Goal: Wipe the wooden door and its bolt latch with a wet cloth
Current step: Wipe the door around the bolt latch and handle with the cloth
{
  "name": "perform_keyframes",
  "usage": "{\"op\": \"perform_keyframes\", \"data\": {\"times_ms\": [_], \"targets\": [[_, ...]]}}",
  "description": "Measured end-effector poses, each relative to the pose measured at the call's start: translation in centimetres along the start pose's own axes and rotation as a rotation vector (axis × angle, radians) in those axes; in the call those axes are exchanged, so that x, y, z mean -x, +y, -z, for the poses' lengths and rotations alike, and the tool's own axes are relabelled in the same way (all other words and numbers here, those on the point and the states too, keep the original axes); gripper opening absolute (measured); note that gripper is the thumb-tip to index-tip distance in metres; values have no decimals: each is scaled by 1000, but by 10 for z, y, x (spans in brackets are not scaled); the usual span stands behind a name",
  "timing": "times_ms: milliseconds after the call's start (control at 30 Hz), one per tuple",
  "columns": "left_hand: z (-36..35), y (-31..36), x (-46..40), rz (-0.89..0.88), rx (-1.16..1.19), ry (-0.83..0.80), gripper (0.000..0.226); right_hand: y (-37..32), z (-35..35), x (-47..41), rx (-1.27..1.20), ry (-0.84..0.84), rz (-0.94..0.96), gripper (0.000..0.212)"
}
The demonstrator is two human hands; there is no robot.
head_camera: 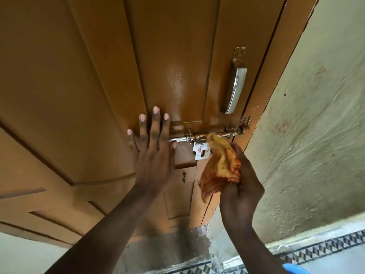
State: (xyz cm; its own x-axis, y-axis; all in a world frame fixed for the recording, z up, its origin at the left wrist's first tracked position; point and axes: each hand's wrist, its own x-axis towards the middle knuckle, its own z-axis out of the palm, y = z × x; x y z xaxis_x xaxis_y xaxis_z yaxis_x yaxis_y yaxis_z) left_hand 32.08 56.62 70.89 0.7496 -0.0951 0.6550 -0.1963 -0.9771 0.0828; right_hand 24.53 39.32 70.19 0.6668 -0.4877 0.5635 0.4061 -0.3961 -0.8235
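A brown panelled wooden door (98, 76) fills most of the view. Its shiny metal bolt latch (199, 137) runs across the door at mid height, with a hasp plate hanging below it. My left hand (154, 151) lies flat on the door with fingers spread, just left of the bolt's end. My right hand (242, 186) grips a bunched orange-yellow cloth (221, 169). The cloth's upper tip touches the bolt near its middle.
A curved chrome pull handle (237, 84) is fixed above the latch near the door's right edge. A pale rough wall (316, 135) stands to the right. Patterned floor tiles (325, 248) and a blue object (294, 269) lie at the bottom right.
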Motion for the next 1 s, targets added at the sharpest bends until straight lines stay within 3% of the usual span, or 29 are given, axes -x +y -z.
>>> {"op": "perform_keyframes", "data": {"times_ms": [67,133,267,367,467,600,767,867,1000], "targets": [[0,-4,-2,-25,9,39,67,-10,-10,-4,-2,129,12,51],[-3,-7,-5,-111,-5,99,62,-11,-23,-10,93,114,95,48],[-11,-15,-5,-296,48,207,45,4,-52,-11,442,-260,227,65],[-13,-21,-5,-324,248,182,30,20,-48,-9,659,-401,323,73],[-5,-21,-11,-304,319,147,26,24,-37,-15,695,-348,253,77],[2,-12,-18,-313,233,92,30,10,-62,-14,670,-292,102,84],[8,-9,-22,-269,222,109,13,31,-32,-10,693,-480,400,73],[10,-4,-23,-230,217,101,13,44,-15,-11,692,-378,301,82],[10,-1,-21,-192,267,93,8,20,-55,-11,565,-216,138,71]]}}
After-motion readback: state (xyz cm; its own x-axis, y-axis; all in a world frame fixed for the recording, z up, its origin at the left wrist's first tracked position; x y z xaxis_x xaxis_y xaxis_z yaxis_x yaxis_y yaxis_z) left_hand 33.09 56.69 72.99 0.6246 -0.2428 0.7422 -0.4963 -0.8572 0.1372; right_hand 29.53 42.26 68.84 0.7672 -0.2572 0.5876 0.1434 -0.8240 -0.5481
